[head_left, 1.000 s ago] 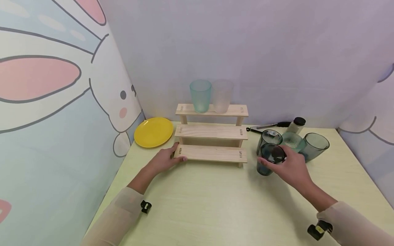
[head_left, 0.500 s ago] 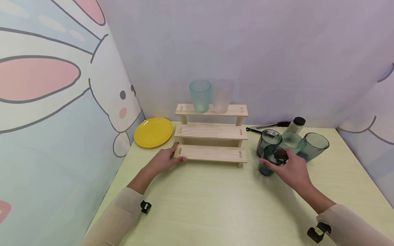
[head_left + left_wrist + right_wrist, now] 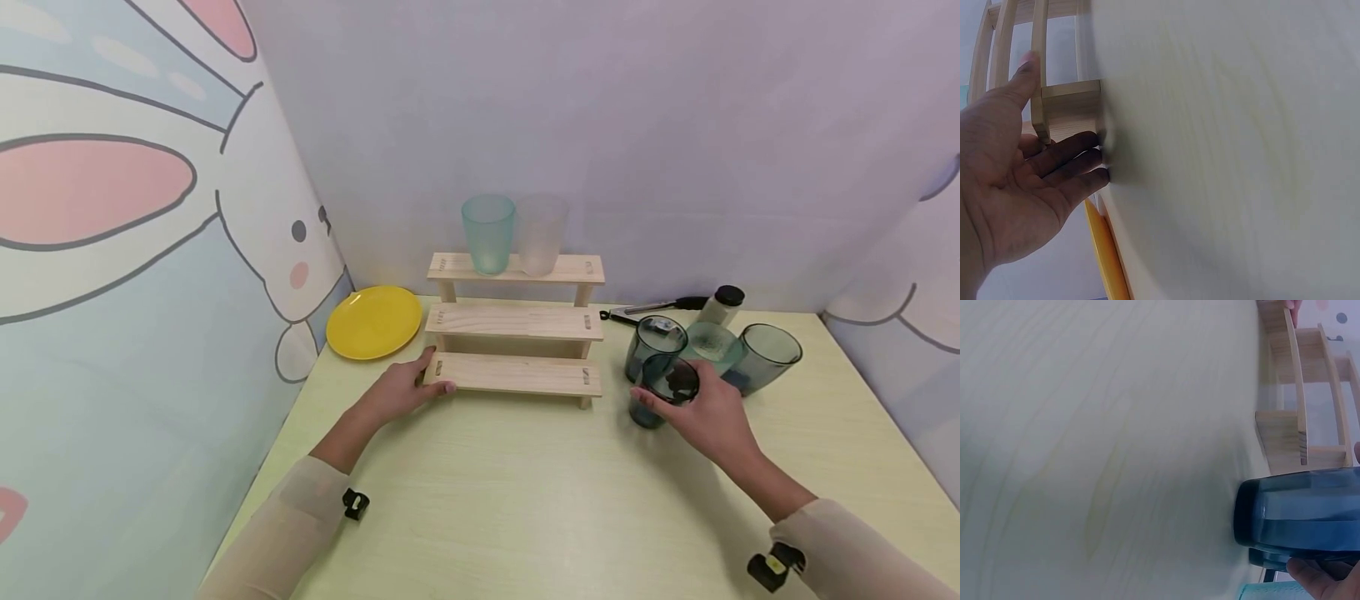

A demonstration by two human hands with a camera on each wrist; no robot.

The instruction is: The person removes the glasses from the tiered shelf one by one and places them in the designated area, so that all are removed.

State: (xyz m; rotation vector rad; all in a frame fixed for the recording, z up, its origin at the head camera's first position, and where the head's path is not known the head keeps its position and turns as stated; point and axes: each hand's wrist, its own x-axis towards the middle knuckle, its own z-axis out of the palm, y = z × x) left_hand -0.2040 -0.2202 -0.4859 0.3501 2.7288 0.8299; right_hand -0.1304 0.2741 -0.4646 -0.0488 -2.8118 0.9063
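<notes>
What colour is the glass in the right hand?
The glass is dark blue, seen best in the right wrist view.

Tiered stand (image 3: 513,322): pale wood, matt, with grain visible on its boards. Front dark tumbler (image 3: 1307,509): smooth, glossy, see-through; glass or clear plastic, cannot tell. Rear dark tumbler (image 3: 645,352): same glossy, see-through look. Tilted tumbler (image 3: 767,362): transparent, smooth, glossy. Aqua cup (image 3: 489,237) and whitish cup (image 3: 542,240): translucent, frosted, matt. Yellow plate (image 3: 375,323): smooth, glossy, plastic-looking. Tabletop (image 3: 495,500): wood-grain pattern, smooth, low sheen. Sleeves (image 3: 288,533): beige cloth, matt. Wall covering (image 3: 675,150): matt, mostly smooth; paper or cloth, cannot tell.
</notes>
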